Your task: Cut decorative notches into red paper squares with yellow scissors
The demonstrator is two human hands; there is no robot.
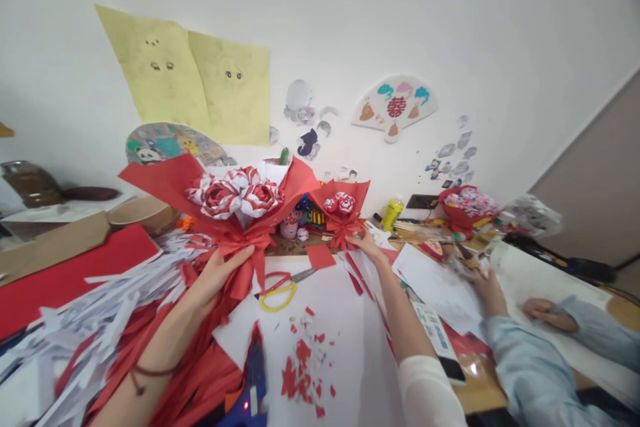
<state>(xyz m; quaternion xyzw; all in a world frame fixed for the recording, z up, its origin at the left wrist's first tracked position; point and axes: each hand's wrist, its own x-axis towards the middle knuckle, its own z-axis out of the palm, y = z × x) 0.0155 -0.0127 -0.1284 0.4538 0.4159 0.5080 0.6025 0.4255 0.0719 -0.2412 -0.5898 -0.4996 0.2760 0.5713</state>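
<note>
My left hand (223,273) is closed around the base of a large paper flower bouquet (235,197), with red-and-white rolled blooms inside a red paper wrap. Farther right, my right hand (367,245) grips the lower wrap of a smaller paper flower bouquet (340,203), whose white-and-red blooms face me. Between my arms lie scissors (278,295) with red and yellow handles, partly opened. Below them sit red and white paper scraps (303,367) on a white sheet (350,327). A blue hot glue gun (255,387) with a lit red light lies near my left forearm.
White and red paper strips (115,313) heap up at left beside a bowl (143,211). At right, a co-worker's hands (493,293) are over papers, near a phone (440,347). Behind stand a yellow bottle (393,212), another red bouquet (467,207) and the wall (320,7).
</note>
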